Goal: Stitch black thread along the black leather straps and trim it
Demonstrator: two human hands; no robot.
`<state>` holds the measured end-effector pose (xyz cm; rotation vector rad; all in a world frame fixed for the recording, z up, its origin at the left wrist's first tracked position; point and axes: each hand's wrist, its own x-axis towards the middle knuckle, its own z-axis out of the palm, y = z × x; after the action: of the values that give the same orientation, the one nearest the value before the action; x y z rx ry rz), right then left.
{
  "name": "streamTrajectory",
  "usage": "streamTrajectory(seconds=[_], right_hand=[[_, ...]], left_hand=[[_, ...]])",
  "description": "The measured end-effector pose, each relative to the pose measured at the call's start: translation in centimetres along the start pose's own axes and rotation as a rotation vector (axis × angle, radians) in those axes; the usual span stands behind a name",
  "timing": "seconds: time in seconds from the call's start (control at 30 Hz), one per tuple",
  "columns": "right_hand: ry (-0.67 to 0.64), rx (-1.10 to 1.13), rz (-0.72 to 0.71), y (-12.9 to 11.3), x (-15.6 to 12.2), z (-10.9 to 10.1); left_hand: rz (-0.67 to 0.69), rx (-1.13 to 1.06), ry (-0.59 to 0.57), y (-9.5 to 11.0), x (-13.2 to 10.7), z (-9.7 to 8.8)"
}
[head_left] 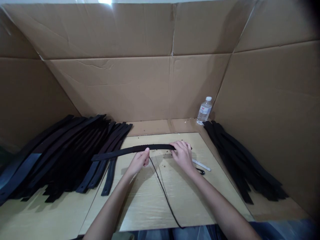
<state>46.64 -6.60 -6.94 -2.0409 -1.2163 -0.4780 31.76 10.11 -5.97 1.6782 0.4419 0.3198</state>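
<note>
Cardboard walls (107, 88) box in three sides of the pale bench (142, 208). Black strips (75, 143) pile thickly at left; a smaller stack (240, 153) lies at right. One curved strip (160, 146) spans above the middle, its right end gripped by the right hand (182, 153). The left hand (140, 161), thumb against curled fingers, pinches at its lower edge. A capped clear bottle (204, 113), fill level indistinct, stands in the back right corner. Thinnest, a black cord (162, 186) runs from that left-hand pinch to the near edge.
</note>
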Motion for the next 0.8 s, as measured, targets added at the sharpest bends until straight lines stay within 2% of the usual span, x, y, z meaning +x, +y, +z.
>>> streamTrajectory(seconds=[0.43,0.67,0.8], right_hand=[[-0.042,0.031,-0.008,-0.08,-0.08,0.41],[-0.025,0.155,-0.01,0.18,-0.03,0.77],[-0.07,0.196,0.003,-0.32,-0.25,0.47]], left_hand=[[0.039,0.04,0.058,0.35,-0.06,-0.25],[0.058,0.073,0.079,0.1,0.15,-0.27],[0.088,0.078,0.092,0.15,0.32,-0.38]])
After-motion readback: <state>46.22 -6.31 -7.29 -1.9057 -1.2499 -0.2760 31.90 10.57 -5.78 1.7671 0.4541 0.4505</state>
